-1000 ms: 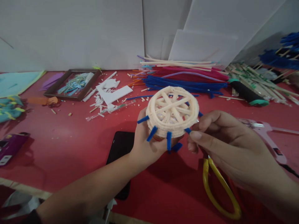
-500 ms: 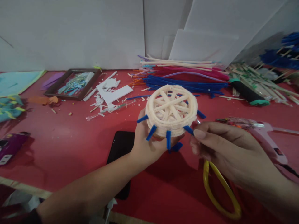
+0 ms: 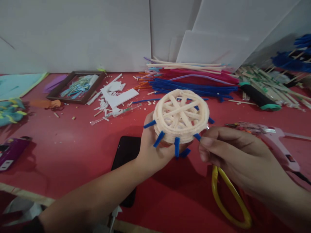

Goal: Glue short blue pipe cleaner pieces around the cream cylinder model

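My left hand (image 3: 151, 145) is wrapped round a cream wheel-shaped piece (image 3: 182, 134) made of fuzzy pipe cleaners, with crossing spokes on its top. Several short blue pipe cleaner stubs (image 3: 177, 147) stick out from its side. At the wheel's right edge, my right hand (image 3: 225, 152) pinches one blue stub (image 3: 197, 137) between thumb and index finger. A small shiny metal tip shows just beyond that index finger. Beneath the right hand lies a yellow looped handle (image 3: 230, 200); whether it joins the metal tip is hidden.
Bundles of pipe cleaners (image 3: 191, 89) lie along the back of the red table (image 3: 73, 155). A pink glue gun (image 3: 283, 142) is at right, beside a black and green handle (image 3: 259, 96). A black phone (image 3: 125, 149) lies under my left forearm. White scraps (image 3: 116, 100) and a brown frame (image 3: 75, 87) sit behind.
The wheel has shifted slightly to the right and turned a little in my left hand. My right hand keeps its pinch at the wheel's edge, nearly still.
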{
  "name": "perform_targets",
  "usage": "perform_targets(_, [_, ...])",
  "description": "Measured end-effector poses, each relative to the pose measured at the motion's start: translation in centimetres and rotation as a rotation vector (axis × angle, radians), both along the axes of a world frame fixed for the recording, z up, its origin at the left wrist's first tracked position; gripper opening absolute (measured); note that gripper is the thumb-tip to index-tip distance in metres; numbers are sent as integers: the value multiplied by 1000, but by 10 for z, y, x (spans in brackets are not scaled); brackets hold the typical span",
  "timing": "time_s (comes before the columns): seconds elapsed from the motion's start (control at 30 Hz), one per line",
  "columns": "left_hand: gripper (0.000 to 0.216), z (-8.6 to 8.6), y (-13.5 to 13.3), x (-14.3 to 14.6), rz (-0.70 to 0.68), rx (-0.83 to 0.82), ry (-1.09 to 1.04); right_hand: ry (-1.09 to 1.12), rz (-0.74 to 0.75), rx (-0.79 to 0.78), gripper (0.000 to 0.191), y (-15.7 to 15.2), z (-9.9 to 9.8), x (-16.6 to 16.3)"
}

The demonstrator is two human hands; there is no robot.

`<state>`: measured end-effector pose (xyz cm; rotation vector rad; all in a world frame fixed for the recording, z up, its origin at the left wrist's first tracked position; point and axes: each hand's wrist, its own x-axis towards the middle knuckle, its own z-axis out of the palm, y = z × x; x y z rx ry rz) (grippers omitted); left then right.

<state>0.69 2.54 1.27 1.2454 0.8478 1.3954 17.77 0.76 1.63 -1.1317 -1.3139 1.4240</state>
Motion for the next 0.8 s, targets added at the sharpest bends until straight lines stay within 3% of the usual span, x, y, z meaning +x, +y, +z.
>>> perform_targets(0.17, [81, -2, -1, 0, 6, 7, -37, -16, 14, -27, 35, 0, 5, 0])
perform_targets(0.3, [76, 3, -1, 2, -15, -74, -18, 40, 9, -111, 38, 6, 14, -4])
perform_targets(0.37, [69, 5, -1, 1, -38, -121, -1, 98, -40, -128, 31, 10, 16, -6])
perform_targets(0.47, [51, 7, -3, -2, -68, -218, 23, 59, -142, 17, 18, 14, 12, -6])
perform_targets(0.57, [40, 9, -3, -5, -94, -306, 5, -60, -81, 172, 20, 14, 6, -4])
perform_targets(0.63, [37, 10, -3, -5, -121, -346, -32, -117, -52, 239, 18, 13, 3, -3])
perform_targets(0.8, [32, 8, -2, -4, -158, -365, -74, -218, -180, 352, 14, 12, 2, -1])
